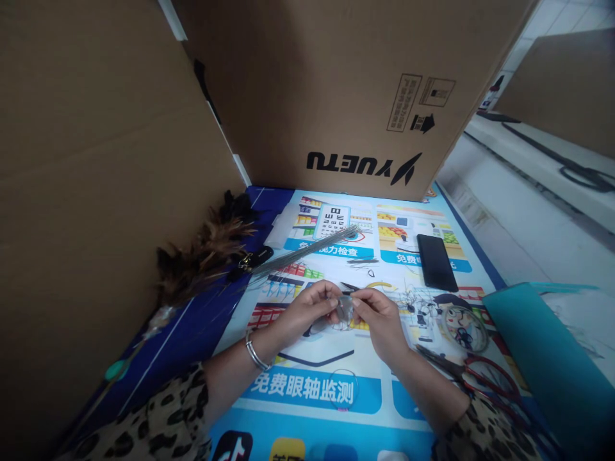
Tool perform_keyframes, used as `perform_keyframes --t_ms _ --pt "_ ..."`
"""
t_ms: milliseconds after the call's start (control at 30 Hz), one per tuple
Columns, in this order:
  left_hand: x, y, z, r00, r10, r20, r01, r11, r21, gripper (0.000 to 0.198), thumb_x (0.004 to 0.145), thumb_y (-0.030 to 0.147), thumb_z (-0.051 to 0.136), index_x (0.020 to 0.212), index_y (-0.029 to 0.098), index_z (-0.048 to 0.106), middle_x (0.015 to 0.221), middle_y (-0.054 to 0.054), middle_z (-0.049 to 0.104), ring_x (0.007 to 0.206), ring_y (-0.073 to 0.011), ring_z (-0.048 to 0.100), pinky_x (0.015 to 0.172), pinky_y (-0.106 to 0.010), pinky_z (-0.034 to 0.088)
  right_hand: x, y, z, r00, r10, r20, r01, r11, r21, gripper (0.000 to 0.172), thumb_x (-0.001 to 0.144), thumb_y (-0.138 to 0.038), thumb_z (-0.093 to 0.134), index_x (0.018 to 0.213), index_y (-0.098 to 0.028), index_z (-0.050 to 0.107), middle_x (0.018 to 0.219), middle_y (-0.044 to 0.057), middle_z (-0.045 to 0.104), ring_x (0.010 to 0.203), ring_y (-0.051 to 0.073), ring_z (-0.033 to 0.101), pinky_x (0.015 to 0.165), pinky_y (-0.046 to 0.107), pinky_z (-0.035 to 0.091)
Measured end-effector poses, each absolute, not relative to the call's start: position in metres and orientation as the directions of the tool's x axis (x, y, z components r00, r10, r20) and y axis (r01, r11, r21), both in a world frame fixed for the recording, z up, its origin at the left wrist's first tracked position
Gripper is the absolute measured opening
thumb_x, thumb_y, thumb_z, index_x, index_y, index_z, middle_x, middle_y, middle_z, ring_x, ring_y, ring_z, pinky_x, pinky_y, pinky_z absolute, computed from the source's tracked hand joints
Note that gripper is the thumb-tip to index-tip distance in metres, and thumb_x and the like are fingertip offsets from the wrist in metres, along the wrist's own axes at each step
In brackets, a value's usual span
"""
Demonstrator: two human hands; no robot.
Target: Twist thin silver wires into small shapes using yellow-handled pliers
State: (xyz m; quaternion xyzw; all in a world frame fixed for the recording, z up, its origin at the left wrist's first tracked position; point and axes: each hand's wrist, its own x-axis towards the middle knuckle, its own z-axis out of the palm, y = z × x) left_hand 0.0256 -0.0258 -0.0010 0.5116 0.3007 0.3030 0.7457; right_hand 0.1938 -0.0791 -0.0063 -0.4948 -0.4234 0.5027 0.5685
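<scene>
My left hand [310, 308] and my right hand [379, 317] meet at the middle of the table, fingers pinched together on a small grey wire piece [344, 310] held between them. The piece is partly hidden by my fingertips. A silver bangle [254, 353] sits on my left wrist. A bundle of thin metal wires [307, 251] lies just beyond my hands. A thin wire loop [344, 387] rests on the printed poster mat [307, 390] close to my forearms.
Big cardboard boxes stand at the left [96, 192] and back [346, 83]. A feather duster [206, 256] lies left, a black phone [436, 262] right of centre, red-handled scissors [475, 371] near my right forearm, a teal sheet [542, 346] at far right.
</scene>
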Motion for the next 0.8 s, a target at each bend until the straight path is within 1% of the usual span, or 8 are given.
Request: perform_keyframes --t_ms 167,367,567,800 --pt "0.0264 -0.0258 0.0008 0.623 0.774 -0.113 -0.200 0.297 0.934 0.018 0.082 0.032 0.057 0.091 0.017 0.053 0.077 -0.004 0.061 0.067 -0.0121 0.057 0.062 -0.024 0.042 0.1927 -0.0789 -0.0054 0.134 0.990 -0.036 -0.163 -0.014 -0.987 0.013 0.077 -0.029 0.064 0.084 -0.018 0.064 0.057 -0.003 0.053 0.053 0.010 0.046 0.052 0.024 0.040" --pt "0.0260 -0.0247 -0.0021 0.587 0.804 -0.091 -0.203 0.256 0.945 0.017 0.080 0.029 0.061 0.090 0.017 0.056 0.083 -0.004 0.060 0.074 -0.0122 0.056 0.069 -0.025 0.043 0.1930 -0.0780 -0.0036 0.128 0.991 -0.046 -0.141 -0.028 -0.990 0.013 0.077 -0.029 0.064 0.083 -0.018 0.064 0.056 -0.003 0.052 0.053 0.010 0.046 0.052 0.023 0.040" --pt "0.0270 -0.0237 -0.0029 0.576 0.814 -0.072 -0.268 0.272 0.924 0.016 0.079 0.026 0.063 0.090 0.017 0.056 0.082 -0.004 0.060 0.077 -0.0129 0.057 0.069 -0.024 0.043 0.1937 -0.0778 -0.0044 0.128 0.990 -0.064 -0.133 -0.047 -0.990 0.011 0.077 -0.028 0.064 0.082 -0.018 0.065 0.056 -0.003 0.052 0.053 0.009 0.045 0.051 0.023 0.038" --pt "0.0277 -0.0235 -0.0040 0.555 0.827 -0.091 -0.307 0.306 0.901 0.017 0.075 0.023 0.066 0.088 0.017 0.058 0.080 -0.002 0.060 0.075 -0.0119 0.057 0.067 -0.022 0.042 0.1936 -0.0784 -0.0037 0.120 0.990 -0.074 -0.137 -0.057 -0.989 0.010 0.076 -0.027 0.064 0.082 -0.018 0.065 0.056 -0.003 0.052 0.053 0.009 0.045 0.051 0.022 0.037"
